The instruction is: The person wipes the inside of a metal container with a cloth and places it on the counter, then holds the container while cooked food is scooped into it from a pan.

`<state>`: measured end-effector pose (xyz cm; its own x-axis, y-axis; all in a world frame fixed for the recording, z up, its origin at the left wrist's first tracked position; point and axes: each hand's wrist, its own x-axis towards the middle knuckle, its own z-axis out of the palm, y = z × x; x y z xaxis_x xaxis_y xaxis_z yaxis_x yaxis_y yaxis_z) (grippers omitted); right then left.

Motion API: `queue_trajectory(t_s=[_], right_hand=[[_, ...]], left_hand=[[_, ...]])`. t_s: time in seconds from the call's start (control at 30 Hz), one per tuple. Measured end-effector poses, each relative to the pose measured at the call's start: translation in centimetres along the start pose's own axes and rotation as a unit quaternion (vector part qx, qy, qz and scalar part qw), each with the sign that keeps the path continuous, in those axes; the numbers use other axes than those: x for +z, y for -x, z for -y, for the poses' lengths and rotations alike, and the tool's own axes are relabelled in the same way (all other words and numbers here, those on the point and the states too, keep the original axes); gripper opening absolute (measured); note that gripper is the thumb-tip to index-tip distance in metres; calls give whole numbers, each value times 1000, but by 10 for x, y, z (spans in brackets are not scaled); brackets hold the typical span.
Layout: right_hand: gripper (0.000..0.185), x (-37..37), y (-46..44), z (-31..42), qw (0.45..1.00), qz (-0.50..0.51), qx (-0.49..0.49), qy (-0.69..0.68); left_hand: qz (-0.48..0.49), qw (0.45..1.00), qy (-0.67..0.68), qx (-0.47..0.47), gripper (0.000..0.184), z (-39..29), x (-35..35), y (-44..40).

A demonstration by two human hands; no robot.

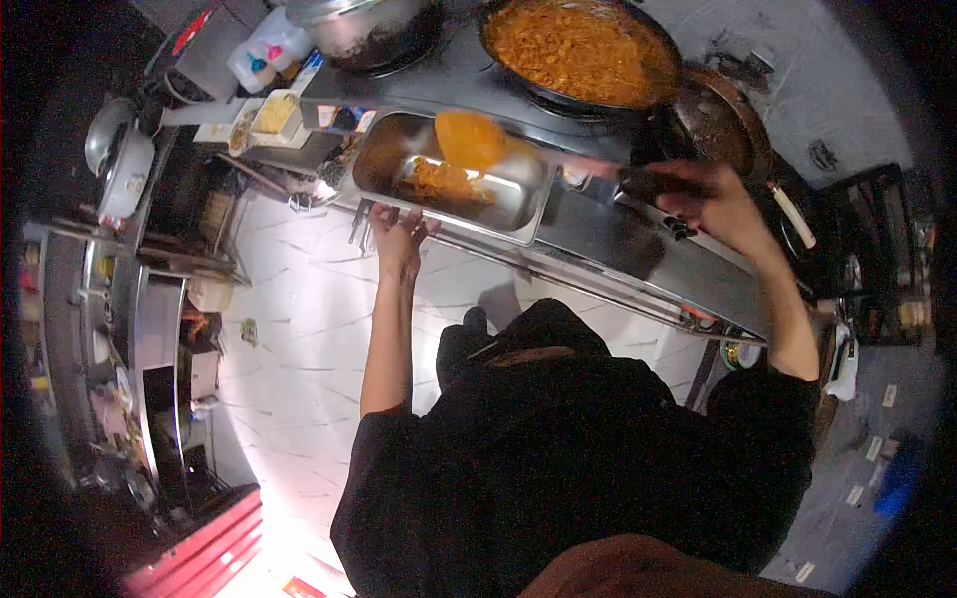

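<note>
My left hand (397, 235) grips the near rim of a rectangular stainless steel food pan (538, 204). Some orange-brown cooked food (444, 183) lies on the pan's bottom. My right hand (704, 199) is closed around the dark handle of a long cooking spoon (471, 140). The spoon's broad head is coated in orange sauce and hangs over the pan; its shaft is smeared by motion. Behind the pan, a large black wok (666, 78) holds a lot of the same orange-brown food (576, 52).
A blackened metal pot (369, 35) stands on the stove, left of the wok. A white container (279, 115) of pale yellow food sits left of the food pan. Right of the wok is a brown round lid or pan (723, 120). The counter's front edge (598, 287) runs before me.
</note>
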<state>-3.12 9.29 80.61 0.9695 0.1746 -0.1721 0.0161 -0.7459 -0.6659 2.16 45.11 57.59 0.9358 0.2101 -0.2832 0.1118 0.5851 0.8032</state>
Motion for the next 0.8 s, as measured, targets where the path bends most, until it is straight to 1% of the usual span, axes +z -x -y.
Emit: queue_trajectory(t_s=[0.03,0.07,0.13,0.17,0.27,0.3,0.33,0.37,0.43,0.47,0.5,0.53,0.57,0.67,0.77,0.8], right_hand=[[31,-13,6,-6,998,-19,10,-66],[31,-28,11,-15,996,-58,6,-74],[31,-55,17,-8,991,-127,24,-45],[31,-68,20,0,986,-158,46,-9],[35,-96,5,-19,968,-229,89,43],[34,-103,-7,-34,949,-267,58,158],[34,-111,-22,-61,914,-302,26,272],[33,-118,-38,-90,864,-330,-6,381],[30,-131,-84,-152,854,-316,5,413],[29,-134,-95,-167,849,-309,11,429],[26,-128,-95,-148,918,-259,77,291],[22,-117,-98,-128,959,-200,139,145],[20,-106,-100,-109,971,-133,196,-5],[17,-82,-113,-107,963,-93,206,-146],[19,-80,-113,-121,951,-75,202,-220],[18,-83,-109,-126,940,-63,213,-261]], left_hand=[[-8,1000,6,-5,48,0,0,0],[-7,1000,0,-2,48,0,1,-1],[-5,1000,-13,5,49,0,1,-2],[-7,1000,-16,0,49,-1,3,0],[-11,999,-27,-14,51,-9,12,9],[-10,1000,-28,-9,51,-9,12,10],[-10,1000,-28,-3,51,-8,12,10],[-11,1000,-27,3,51,-7,11,8],[1,1000,-6,-4,50,-8,10,6],[6,1000,-3,-3,49,-9,11,8],[10,1000,0,-2,49,-10,12,9],[-12,1000,22,-16,51,-7,7,5],[-9,1000,12,-16,52,-4,5,5],[-7,999,-20,-27,57,-5,1,1],[-8,999,-14,-34,58,-2,-3,-3],[-8,999,-17,-31,58,0,-5,-4]])
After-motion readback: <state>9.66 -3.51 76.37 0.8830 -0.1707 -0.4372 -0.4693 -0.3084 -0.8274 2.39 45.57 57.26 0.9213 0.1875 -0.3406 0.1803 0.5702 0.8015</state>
